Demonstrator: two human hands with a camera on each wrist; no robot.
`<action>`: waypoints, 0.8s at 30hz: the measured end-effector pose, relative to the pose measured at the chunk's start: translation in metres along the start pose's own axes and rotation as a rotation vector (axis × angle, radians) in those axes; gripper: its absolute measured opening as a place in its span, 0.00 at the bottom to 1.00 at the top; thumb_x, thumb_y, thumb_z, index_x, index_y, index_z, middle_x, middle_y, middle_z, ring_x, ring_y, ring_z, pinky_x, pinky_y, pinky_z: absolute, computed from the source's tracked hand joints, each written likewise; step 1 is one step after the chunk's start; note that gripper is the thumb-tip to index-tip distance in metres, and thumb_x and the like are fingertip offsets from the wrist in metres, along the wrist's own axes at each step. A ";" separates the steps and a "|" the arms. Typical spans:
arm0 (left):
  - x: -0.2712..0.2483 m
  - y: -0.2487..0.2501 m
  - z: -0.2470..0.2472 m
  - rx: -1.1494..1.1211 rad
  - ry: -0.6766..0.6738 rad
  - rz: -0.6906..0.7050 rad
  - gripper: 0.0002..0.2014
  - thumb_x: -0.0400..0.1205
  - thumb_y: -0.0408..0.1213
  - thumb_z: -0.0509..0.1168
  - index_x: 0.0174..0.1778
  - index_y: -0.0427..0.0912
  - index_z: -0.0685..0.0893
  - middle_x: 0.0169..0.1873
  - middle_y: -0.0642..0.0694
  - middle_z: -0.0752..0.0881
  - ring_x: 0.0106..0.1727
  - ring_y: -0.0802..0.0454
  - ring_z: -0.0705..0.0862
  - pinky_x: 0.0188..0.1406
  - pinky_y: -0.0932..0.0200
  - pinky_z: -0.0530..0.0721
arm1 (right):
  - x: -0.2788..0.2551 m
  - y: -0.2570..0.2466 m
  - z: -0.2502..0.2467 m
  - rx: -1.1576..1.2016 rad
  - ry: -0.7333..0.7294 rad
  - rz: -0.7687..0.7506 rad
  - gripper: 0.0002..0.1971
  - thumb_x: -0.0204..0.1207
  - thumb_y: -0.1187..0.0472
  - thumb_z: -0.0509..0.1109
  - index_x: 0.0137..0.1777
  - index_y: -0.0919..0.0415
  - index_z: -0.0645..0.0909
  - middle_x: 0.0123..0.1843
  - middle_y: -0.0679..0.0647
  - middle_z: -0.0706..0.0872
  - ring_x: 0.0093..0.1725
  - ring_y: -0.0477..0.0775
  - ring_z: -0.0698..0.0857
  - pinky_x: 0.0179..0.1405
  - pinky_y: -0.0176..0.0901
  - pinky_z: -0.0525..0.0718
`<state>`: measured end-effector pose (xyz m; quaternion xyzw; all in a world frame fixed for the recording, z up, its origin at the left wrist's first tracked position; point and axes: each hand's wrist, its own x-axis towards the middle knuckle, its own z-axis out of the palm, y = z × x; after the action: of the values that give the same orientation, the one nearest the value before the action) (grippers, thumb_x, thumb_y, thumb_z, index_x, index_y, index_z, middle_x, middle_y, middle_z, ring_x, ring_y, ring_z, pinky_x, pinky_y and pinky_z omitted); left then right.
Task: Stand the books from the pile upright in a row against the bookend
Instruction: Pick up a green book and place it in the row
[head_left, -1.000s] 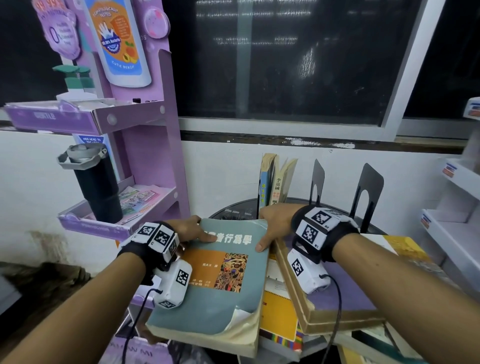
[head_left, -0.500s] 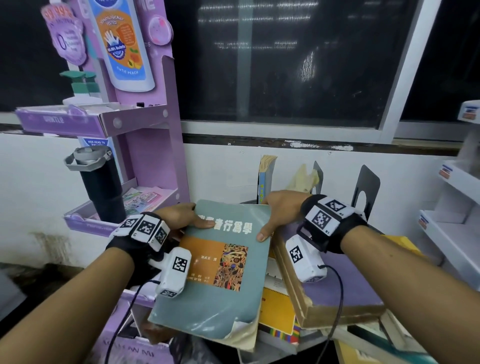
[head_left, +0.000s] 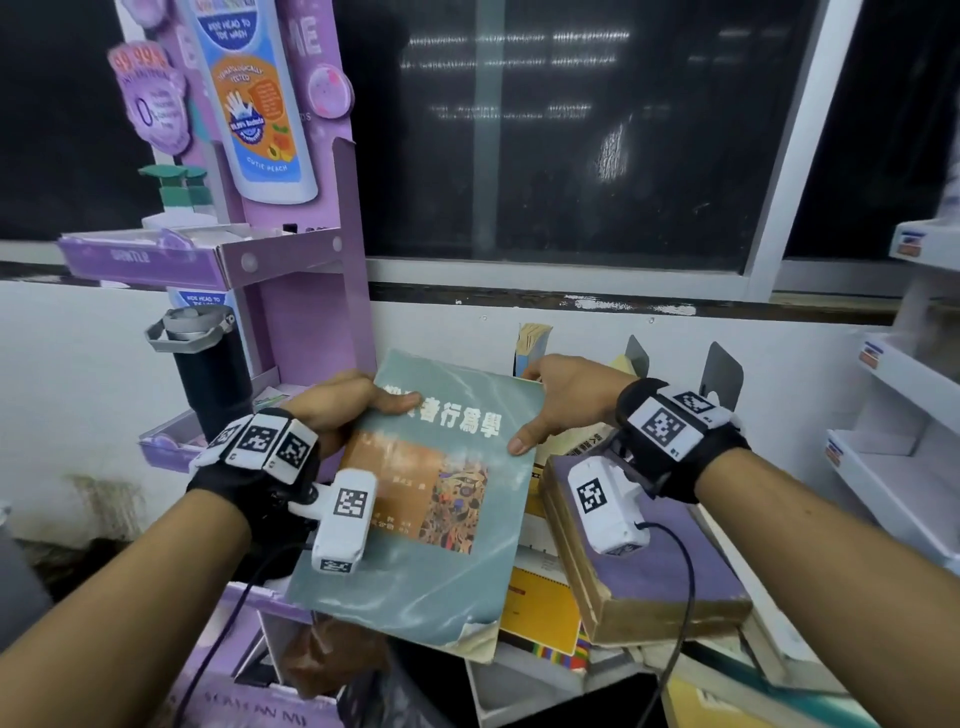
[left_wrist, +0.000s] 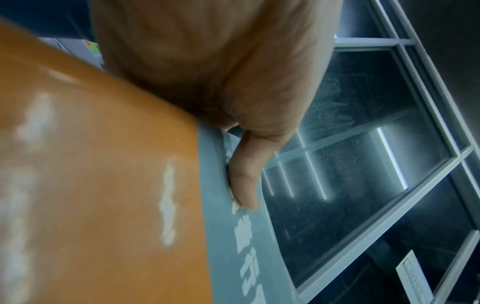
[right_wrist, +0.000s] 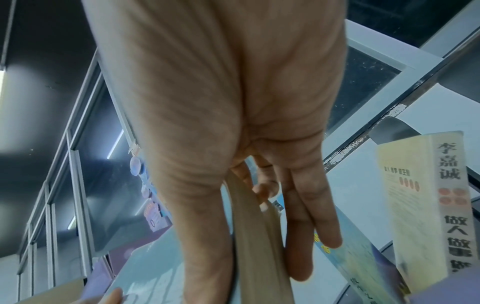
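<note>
Nearest the viewer, a heap of books lies flat: a thick purple-covered book (head_left: 670, 566) on the right, and a yellow book (head_left: 540, 608) partly hidden beneath its neighbours. Above this pile, both hands hold a grey-green paperback (head_left: 441, 499) with an orange panel and a curled, torn lower corner, tilted in the air. The left hand (head_left: 343, 410) grips its upper left edge, thumb pressed flat on the cover, fingers hidden underneath. The right hand (head_left: 566, 400) pinches the upper right edge, thumb on the cover and fingers wrapped behind the pages. Just beyond, a blue-spined book (head_left: 530, 345) and a cream book (right_wrist: 415, 205) stand upright beside a dark metal bookend (head_left: 719, 369). To the left, a black tumbler (head_left: 208, 369) sits on a purple display stand (head_left: 311, 249). Farthest back, a dark window (head_left: 561, 130) tops a white wall.
</note>
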<state>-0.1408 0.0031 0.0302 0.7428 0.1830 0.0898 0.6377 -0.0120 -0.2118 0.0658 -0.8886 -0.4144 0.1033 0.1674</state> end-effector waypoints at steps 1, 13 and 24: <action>-0.002 0.003 0.000 -0.017 0.010 0.021 0.19 0.72 0.32 0.73 0.57 0.27 0.84 0.51 0.31 0.89 0.46 0.37 0.90 0.48 0.48 0.89 | -0.002 -0.001 -0.002 0.008 0.028 -0.003 0.32 0.57 0.48 0.87 0.56 0.58 0.78 0.44 0.47 0.86 0.41 0.46 0.85 0.37 0.37 0.82; -0.019 0.024 0.001 -0.295 0.065 0.390 0.24 0.66 0.26 0.73 0.60 0.33 0.83 0.48 0.35 0.91 0.46 0.38 0.90 0.41 0.48 0.90 | -0.010 -0.005 -0.020 0.241 0.354 -0.103 0.35 0.52 0.53 0.89 0.56 0.47 0.73 0.63 0.53 0.76 0.58 0.51 0.78 0.40 0.36 0.76; -0.006 0.017 0.015 -0.438 0.079 0.640 0.22 0.64 0.21 0.70 0.55 0.33 0.82 0.40 0.43 0.92 0.39 0.45 0.91 0.37 0.54 0.89 | -0.037 -0.015 -0.031 0.610 0.308 -0.307 0.25 0.66 0.58 0.83 0.61 0.54 0.78 0.56 0.47 0.85 0.47 0.54 0.91 0.38 0.55 0.92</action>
<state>-0.1384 -0.0150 0.0450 0.6047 -0.0571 0.3499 0.7132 -0.0365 -0.2380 0.1017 -0.7305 -0.4629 0.0606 0.4983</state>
